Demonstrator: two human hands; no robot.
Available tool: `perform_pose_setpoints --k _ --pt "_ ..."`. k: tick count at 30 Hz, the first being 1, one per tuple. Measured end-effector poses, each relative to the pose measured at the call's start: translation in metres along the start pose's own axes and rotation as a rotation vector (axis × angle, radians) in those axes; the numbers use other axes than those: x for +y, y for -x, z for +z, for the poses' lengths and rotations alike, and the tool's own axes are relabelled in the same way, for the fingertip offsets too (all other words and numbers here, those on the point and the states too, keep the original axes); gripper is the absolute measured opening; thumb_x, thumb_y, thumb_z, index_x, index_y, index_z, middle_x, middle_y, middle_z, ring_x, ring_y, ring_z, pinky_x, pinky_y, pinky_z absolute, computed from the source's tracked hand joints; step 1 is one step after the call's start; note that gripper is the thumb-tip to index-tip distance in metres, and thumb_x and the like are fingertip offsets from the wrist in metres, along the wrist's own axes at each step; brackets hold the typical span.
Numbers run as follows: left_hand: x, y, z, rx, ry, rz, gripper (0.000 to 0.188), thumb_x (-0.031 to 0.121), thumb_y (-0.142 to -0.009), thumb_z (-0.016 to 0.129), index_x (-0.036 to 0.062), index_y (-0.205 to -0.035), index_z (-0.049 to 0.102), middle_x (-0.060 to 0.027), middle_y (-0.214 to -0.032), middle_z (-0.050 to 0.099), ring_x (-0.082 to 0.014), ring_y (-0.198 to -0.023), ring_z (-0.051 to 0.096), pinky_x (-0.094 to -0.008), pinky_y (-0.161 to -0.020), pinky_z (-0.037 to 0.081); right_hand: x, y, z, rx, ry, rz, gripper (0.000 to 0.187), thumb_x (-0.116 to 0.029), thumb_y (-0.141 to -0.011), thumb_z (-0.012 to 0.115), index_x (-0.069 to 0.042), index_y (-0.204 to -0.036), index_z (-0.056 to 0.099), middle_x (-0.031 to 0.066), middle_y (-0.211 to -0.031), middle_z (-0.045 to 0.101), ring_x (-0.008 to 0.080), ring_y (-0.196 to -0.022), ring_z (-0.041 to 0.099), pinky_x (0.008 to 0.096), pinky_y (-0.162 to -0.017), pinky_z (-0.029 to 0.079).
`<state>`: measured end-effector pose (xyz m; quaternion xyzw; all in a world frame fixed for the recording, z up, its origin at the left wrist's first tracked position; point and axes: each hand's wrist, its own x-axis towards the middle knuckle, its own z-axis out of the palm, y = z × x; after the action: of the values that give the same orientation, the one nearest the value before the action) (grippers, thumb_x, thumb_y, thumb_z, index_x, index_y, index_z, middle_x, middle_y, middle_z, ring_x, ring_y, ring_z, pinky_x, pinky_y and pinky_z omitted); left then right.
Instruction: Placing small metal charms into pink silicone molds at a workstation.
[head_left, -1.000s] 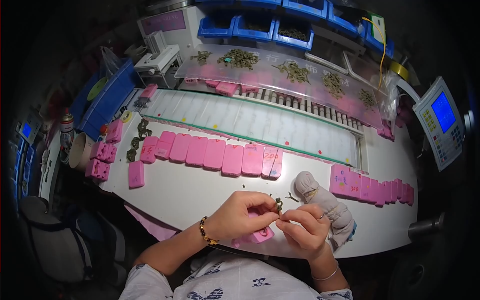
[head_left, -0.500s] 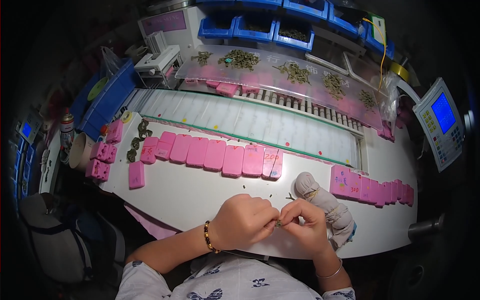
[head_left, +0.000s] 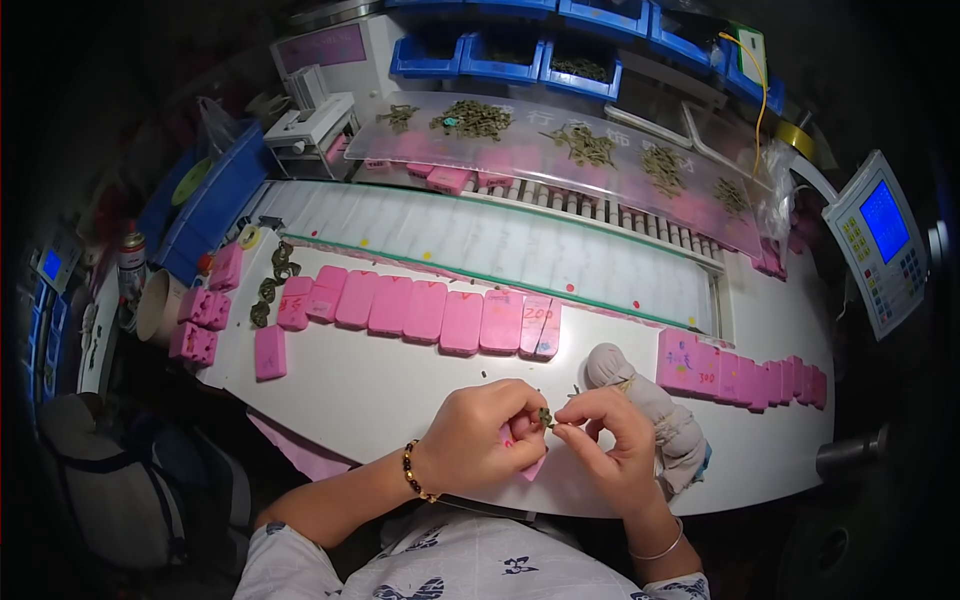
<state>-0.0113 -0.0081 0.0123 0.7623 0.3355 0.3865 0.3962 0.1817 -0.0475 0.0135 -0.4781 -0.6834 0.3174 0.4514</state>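
Near the table's front, my left hand (head_left: 482,436) is closed, with a small dark-green piece (head_left: 545,416) pinched at its fingertips. Part of a pink block (head_left: 533,470) shows beneath its fingers; whether the palm grips it is hidden. My right hand (head_left: 612,440) meets the left from the other side. Its thumb and forefinger are pressed together right beside the green piece, and what they hold is too small to name. A grey cloth bundle (head_left: 640,400), tied round with string, lies just beyond the right hand.
Pink blocks (head_left: 425,311) stand in a row beyond my hands, with more pink blocks (head_left: 738,378) at the right. A glass-edged white panel (head_left: 480,250) lies behind them. Green pieces rest on a clear shelf (head_left: 630,190). A keypad with blue screen (head_left: 880,235) stands far right.
My fingertips have shifted slightly up and left, and the green piece now shows more fully between them. The pink block under my left hand has come into view.
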Motion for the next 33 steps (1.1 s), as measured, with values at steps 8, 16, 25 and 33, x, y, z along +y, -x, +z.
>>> perform_pose_setpoints --k 8,16,25,33 --pt "0.000 0.002 0.000 -0.067 0.200 -0.214 0.016 0.005 -0.078 0.068 -0.0014 -0.090 0.060 -0.0045 -0.071 0.057 -0.0095 -0.061 0.053 -0.0250 -0.058 0.046 -0.008 0.001 0.006 0.088 0.377 -0.331 0.020 -0.003 -0.075 0.076 -0.004 -0.091 0.065 0.0078 -0.081 0.064 0.0257 -0.072 0.060 0.0336 -0.060 0.047" --pt "-0.005 0.000 0.001 -0.029 -0.084 0.072 0.016 0.007 -0.073 0.070 0.0042 -0.085 0.061 -0.0043 -0.070 0.058 -0.0153 -0.058 0.057 -0.0290 -0.056 0.046 -0.007 0.005 0.005 -0.017 0.180 -0.068 0.012 0.001 -0.081 0.069 -0.003 -0.088 0.061 0.0051 -0.079 0.063 0.0154 -0.067 0.058 0.0280 -0.058 0.043" --pt "-0.009 -0.008 -0.003 0.119 -0.560 0.337 0.018 0.004 -0.064 0.070 0.0091 -0.078 0.059 -0.0024 -0.064 0.052 -0.0202 -0.050 0.052 -0.0324 -0.049 0.040 0.009 0.008 -0.010 -0.050 -0.705 0.607 0.012 -0.011 -0.097 0.056 -0.003 -0.089 0.058 0.0007 -0.079 0.061 0.0058 -0.073 0.056 0.0201 -0.067 0.044" --pt "-0.006 -0.007 0.001 0.125 -0.491 0.221 0.019 0.005 -0.065 0.072 0.0089 -0.078 0.059 -0.0012 -0.065 0.054 -0.0172 -0.049 0.054 -0.0308 -0.049 0.042 -0.002 -0.004 0.004 0.133 0.055 0.008 0.024 -0.008 -0.079 0.077 -0.005 -0.100 0.064 0.0059 -0.087 0.062 0.0138 -0.073 0.056 0.0262 -0.057 0.041"
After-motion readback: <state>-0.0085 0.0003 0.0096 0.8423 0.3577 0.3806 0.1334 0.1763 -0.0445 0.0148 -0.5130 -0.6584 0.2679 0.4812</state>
